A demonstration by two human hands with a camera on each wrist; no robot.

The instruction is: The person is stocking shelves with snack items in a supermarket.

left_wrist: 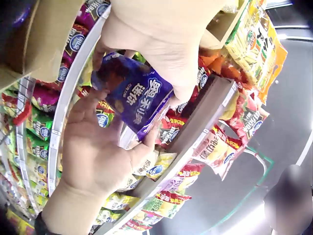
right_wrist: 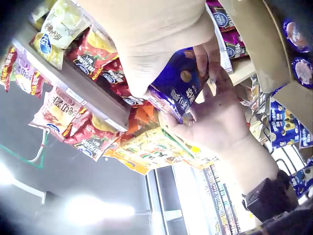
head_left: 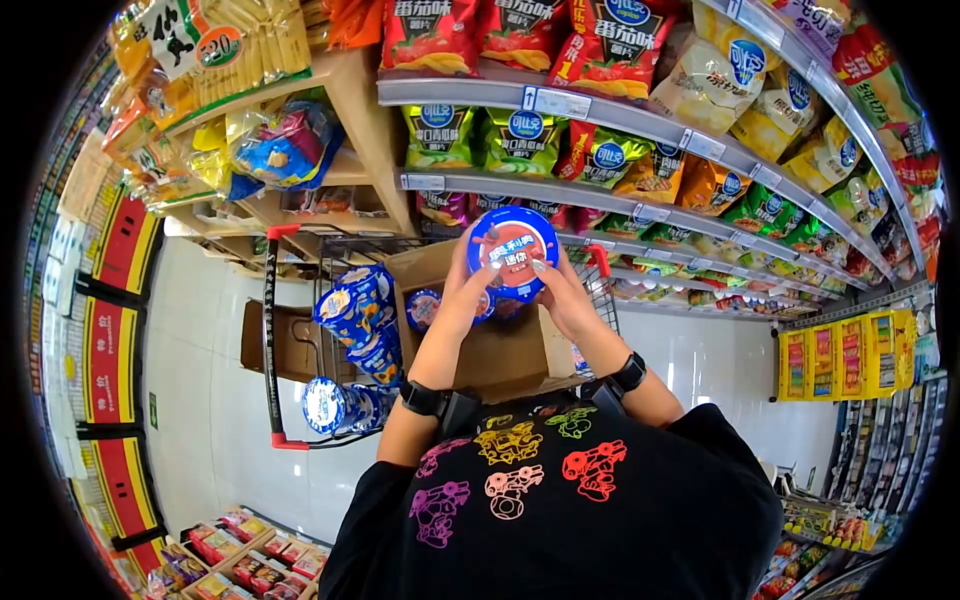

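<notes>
"Blue, round snack tub [head_left: 515, 252] with a glossy red-and-blue printed face: state position and grip."

"Located between the bare left hand [head_left: 464, 292] and the bare right hand [head_left: 570, 300], printed face toward the head camera. Both hands are clamped on it from opposite sides. Thumbs bear on the near part of the face; fingers wrap the wall, as the wrist views show."

"Expected handling?"

"Judged light and fairly stiff at the rim, with a thinner wall that could dent. The gloss suggests some slip. Hold at two opposite points close under the rim; limit squeeze on the mid-wall, since the contents are probably brittle."

"List surrounding items."

"Below the grip: an open brown cardboard box [head_left: 505, 365], with smaller round blue-rimmed lids [head_left: 423, 310] in it, to the left. Further left: blue printed snack tubs [head_left: 365, 322] in a metal wire shopping cart with a black, red-cornered handle [head_left: 271, 362]. Beyond the grip: grey metal shelving [head_left: 450, 92] with green chip bags [head_left: 525, 140]."

"Obstructions?"

"Box walls and flaps limit downward travel. A red cart corner [head_left: 598, 260] stands near the right hand. Shelf edges limit reach ahead; clearance there cannot be told."
</notes>
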